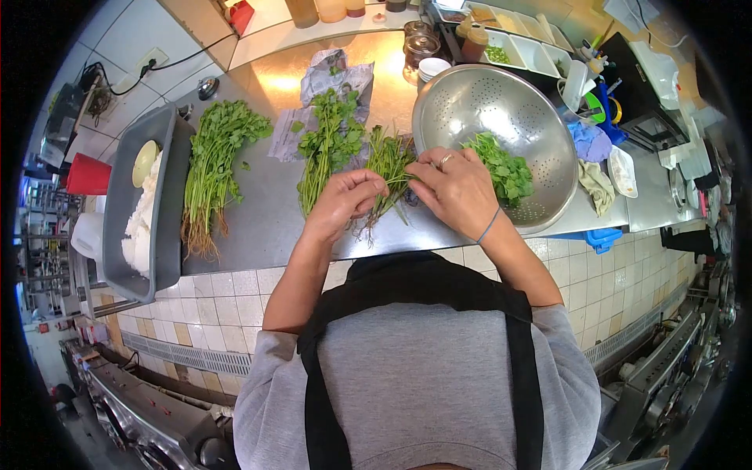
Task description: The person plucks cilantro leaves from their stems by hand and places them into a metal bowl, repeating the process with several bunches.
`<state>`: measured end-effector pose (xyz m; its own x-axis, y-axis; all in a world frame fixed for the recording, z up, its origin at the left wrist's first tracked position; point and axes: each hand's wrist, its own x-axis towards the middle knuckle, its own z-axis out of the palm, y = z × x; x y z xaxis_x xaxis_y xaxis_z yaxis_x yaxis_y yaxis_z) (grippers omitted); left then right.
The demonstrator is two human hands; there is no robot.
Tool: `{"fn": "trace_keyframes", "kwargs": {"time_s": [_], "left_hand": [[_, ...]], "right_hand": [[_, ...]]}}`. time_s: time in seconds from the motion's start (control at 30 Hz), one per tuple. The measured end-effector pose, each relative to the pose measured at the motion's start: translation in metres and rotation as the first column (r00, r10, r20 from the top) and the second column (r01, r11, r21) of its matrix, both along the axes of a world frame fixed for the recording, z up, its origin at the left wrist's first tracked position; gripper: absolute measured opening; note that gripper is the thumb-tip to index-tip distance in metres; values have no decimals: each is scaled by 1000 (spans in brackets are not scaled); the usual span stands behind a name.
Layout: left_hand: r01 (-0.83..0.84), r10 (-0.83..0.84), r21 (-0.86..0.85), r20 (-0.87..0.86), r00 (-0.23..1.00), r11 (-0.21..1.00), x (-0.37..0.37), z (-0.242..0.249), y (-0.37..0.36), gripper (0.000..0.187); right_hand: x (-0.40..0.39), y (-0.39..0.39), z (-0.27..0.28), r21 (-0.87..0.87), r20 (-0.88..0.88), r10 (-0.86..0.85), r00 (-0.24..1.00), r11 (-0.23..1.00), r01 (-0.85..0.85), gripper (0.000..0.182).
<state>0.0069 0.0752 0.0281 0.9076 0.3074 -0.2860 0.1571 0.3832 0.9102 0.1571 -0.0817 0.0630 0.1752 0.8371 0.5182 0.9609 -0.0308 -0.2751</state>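
Both my hands are at the counter's front edge, over a small pile of herb stems and roots (385, 157). My left hand (342, 205) is closed in a pinch at the left of the pile; what it holds, if anything, is too small to name. My right hand (454, 188), with a ring and a wrist band, pinches thin green stems beside the colander's rim. A leafy herb bunch (329, 141) lies left of the pile, partly on crumpled grey paper (356, 82). Picked green leaves (505, 168) rest inside the perforated metal colander (548, 133).
A larger rooted herb bunch (219, 149) lies on the metal counter (270, 219). Left of it stands a grey tub (168, 235) with white contents. Jars (421, 47), ingredient trays (533, 55) and a lilac cloth (589, 141) line the back and right.
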Motion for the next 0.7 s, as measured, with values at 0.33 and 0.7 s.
{"fn": "trace_keyframes", "kwargs": {"time_s": [0.33,0.7], "left_hand": [[-89,92,-27,96,991,996,-6,-24,-26,16],[-213,196,945,166,966,249,17,-55,-21,29]], "right_hand": [[-5,2,-16,90,-243,10,970,996,12,4],[54,-39,0,-29,-92,-413,906,911,412,4]]}}
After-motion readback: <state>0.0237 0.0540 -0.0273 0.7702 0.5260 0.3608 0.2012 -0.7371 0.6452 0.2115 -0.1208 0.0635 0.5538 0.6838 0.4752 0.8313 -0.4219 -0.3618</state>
